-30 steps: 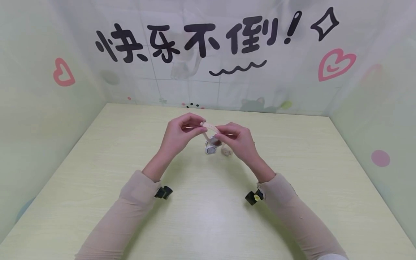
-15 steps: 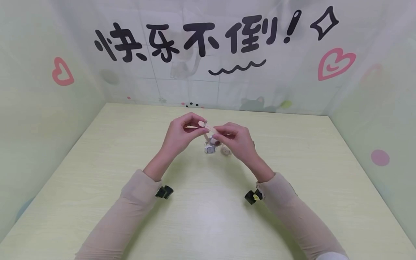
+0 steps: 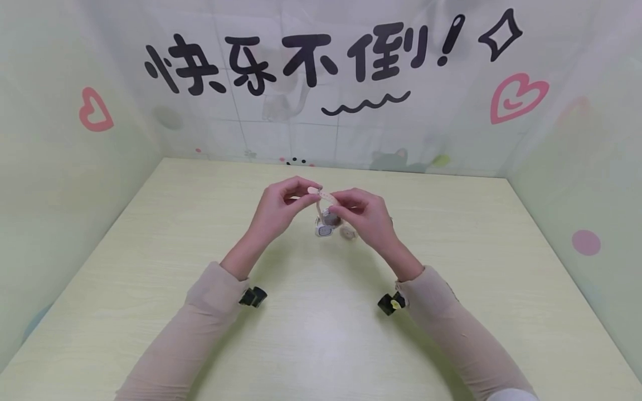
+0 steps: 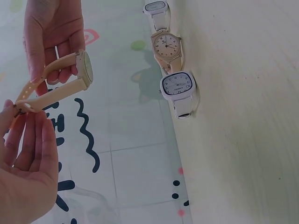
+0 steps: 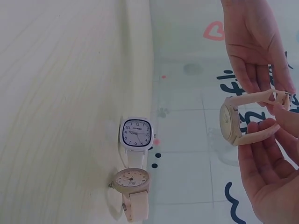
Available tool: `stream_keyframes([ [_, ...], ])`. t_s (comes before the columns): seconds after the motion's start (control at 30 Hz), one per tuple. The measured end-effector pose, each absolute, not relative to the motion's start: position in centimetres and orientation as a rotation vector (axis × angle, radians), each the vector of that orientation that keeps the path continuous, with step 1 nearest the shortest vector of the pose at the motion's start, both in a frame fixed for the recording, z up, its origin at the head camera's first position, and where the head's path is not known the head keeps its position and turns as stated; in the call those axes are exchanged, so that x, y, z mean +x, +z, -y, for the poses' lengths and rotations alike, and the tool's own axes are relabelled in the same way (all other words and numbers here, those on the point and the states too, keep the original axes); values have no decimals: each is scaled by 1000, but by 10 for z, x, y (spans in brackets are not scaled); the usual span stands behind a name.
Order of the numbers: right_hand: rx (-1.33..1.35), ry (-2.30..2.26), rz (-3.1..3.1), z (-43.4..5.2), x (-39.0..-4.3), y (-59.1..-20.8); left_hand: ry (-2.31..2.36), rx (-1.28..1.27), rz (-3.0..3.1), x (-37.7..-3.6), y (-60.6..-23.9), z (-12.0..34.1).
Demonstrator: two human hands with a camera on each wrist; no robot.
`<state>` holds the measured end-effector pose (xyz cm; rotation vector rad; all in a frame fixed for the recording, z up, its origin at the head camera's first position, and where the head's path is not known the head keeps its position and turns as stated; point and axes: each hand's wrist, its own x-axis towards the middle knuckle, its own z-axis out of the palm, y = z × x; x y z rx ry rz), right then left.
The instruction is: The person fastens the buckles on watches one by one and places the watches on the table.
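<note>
Looking down from the head camera, both hands meet above the middle of a pale green table (image 3: 150,267) with a faint wood grain. The left hand (image 3: 277,209) and the right hand (image 3: 365,216) each pinch an end of a beige watch (image 3: 323,206), whose thin strap arches between the fingertips while its round case hangs below, clear of the tabletop. Just beneath and behind it, a white square watch (image 3: 323,230) shows on the table, partly hidden. Beige knit sleeves (image 3: 200,312) cover both forearms. A glossy backdrop (image 3: 321,122) with bold black lettering and pink hearts stands behind.

From the left wrist camera, the left hand (image 4: 25,163) curls thumb and fingers around the perforated tip of the smooth, rubbery-looking strap. The right hand (image 4: 51,32) grips the other strap end from the far side. The beige watch (image 4: 70,79) is seen edge-on, held in the air. On the table lie three more in a row: the white square watch (image 4: 177,86) with rounded corners and a pale blue face, a round cream watch (image 4: 167,45) with dark numerals, and the end of a small white watch (image 4: 155,7) at the frame's edge.

From the right wrist camera, the right hand (image 5: 268,182) pinches the lower strap between thumb and fingers, and the left hand (image 5: 254,44) holds the upper one near its holes. The beige watch (image 5: 233,123) hangs between them, its round cream dial facing left. The white square watch (image 5: 136,135) and the round cream watch (image 5: 131,182) lie touching end to end on the table.
</note>
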<state>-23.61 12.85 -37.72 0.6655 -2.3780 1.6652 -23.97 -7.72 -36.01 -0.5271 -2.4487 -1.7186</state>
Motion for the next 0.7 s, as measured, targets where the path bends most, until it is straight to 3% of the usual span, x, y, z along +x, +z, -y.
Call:
stream_keyframes([
  [0.7, 729, 1567, 2258, -116, -230, -376, -1727, -531, 2482, -235, -366, 72],
])
